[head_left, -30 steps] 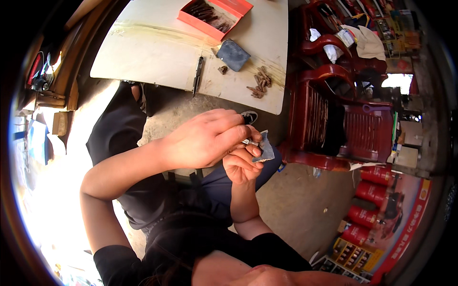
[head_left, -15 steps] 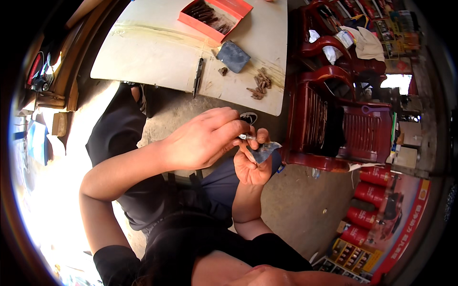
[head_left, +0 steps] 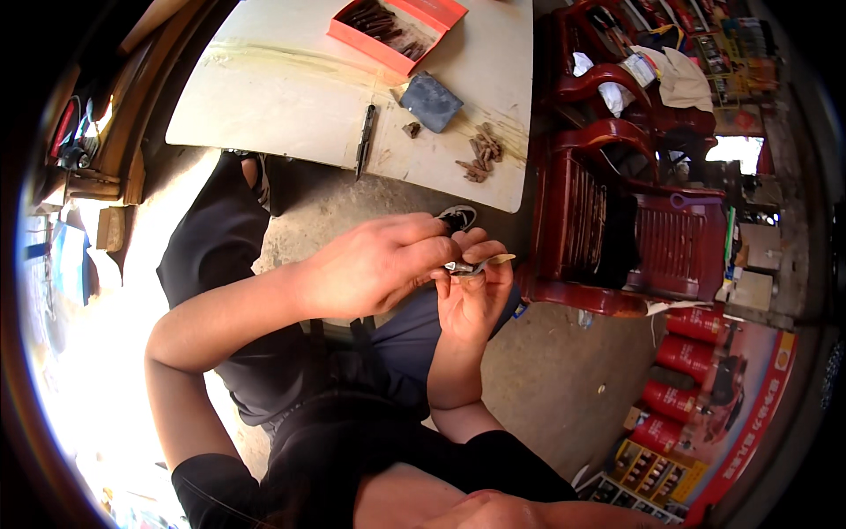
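Note:
Above my lap, my left hand reaches across with its fingers pinched together. At its fingertips shows a small shiny silver piece; its kind cannot be made out. My right hand is closed just beside it, fingers curled round a thin, dark sheet-like scrap. Seen nearly edge-on, the thin scrap sticks out past the right fingers with a pale yellowish tip. The two hands meet at the silver piece, and the fingers hide most of what lies between them.
Ahead stands a pale table with a red open box of brown sticks, a dark grey block-like piece, a black pen, a small brown lump and several brown pieces. Red-brown wooden chairs stand right.
My right hand has turned the dark scrap from showing its flat face to nearly edge-on, raising it slightly. My left hand stays close to it, shifted a little downward.

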A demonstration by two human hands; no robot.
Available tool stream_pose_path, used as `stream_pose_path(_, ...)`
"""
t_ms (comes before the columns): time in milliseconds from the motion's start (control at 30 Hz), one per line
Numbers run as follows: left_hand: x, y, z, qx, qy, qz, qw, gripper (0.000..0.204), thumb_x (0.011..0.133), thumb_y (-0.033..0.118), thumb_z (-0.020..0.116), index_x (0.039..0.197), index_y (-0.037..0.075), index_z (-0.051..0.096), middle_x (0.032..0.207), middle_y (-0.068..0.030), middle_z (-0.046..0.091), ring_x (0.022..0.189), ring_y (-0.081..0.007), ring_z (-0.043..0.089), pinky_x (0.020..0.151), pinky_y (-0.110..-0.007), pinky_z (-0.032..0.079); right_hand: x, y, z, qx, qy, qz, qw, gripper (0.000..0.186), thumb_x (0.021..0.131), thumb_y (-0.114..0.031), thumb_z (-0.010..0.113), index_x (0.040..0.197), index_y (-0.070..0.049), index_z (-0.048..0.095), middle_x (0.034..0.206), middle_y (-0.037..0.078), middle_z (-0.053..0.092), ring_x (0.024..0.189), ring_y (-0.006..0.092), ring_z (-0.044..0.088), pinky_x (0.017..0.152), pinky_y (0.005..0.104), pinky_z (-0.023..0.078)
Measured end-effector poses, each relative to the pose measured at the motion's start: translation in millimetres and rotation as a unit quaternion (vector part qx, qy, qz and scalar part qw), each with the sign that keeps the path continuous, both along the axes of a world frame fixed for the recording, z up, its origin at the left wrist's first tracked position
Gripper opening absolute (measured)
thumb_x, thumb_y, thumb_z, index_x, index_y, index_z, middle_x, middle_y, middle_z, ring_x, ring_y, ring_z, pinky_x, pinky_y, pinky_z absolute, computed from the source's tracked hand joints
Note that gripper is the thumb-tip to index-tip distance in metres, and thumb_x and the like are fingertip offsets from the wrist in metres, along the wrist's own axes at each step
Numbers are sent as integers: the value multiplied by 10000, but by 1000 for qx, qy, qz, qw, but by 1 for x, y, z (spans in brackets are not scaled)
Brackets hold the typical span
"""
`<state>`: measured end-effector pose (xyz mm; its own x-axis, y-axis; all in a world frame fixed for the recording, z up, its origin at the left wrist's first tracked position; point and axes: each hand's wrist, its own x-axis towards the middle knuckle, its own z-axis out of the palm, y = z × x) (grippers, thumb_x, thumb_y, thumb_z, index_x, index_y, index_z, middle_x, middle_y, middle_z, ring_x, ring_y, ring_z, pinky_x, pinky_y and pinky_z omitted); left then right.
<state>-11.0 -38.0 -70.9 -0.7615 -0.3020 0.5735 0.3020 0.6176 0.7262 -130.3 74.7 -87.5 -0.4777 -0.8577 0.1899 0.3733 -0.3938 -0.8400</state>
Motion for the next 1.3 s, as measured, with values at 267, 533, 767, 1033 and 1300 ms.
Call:
stream_pose_path(267, 1, -9, 3, -132, 24, 13, 991, 268, 686, 47, 620, 946, 0, 577, 777, -85, 485, 707, -252, 509, 594, -351, 427, 5, 7, 2, -4, -106, 24, 994, 162, 850, -136, 655, 909, -12, 571, 879, 68, 526, 713, 106, 533, 533, 234, 455)
stream_pose_path(533, 4, -9, 2, -176, -2, 39, 984, 218, 737, 66, 613, 943, 12, 563, 807, -92, 498, 768, -266, 523, 658, -353, 434, 5, 18, 6, 84, -248, 43, 964, 180, 904, -184, 591, 969, -38, 509, 878, 31, 497, 708, 80, 462, 550, 213, 411)
stream_pose_path(767, 1, -9, 4, 135, -4, -64, 989, 133, 884, 56, 519, 1000, -8, 517, 919, -151, 536, 840, -331, 533, 740, -370, 438, 11, 12, 17, 49, -142, 28, 988, 200, 899, -220, 599, 918, -33, 532, 846, 27, 491, 668, 87, 427, 553, 214, 394)
stream_pose_path(1033, 2, -7, 5, 174, -11, -106, 979, 154, 933, 113, 463, 1025, -3, 505, 931, -154, 523, 882, -338, 520, 769, -374, 430, 17, 11, 20, 38, -19, -73, 996, 238, 861, -205, 651, 910, 1, 542, 847, 67, 494, 610, 95, 485, 481, 217, 409)
stream_pose_path(1300, 2, -5, 5, 169, -26, -104, 980, 153, 914, 98, 490, 1030, 0, 508, 921, -154, 500, 874, -344, 503, 760, -390, 428, 14, 9, 20, 18, -14, -83, 996, 211, 838, -122, 666, 936, 18, 542, 885, 88, 513, 603, 101, 508, 493, 229, 455)
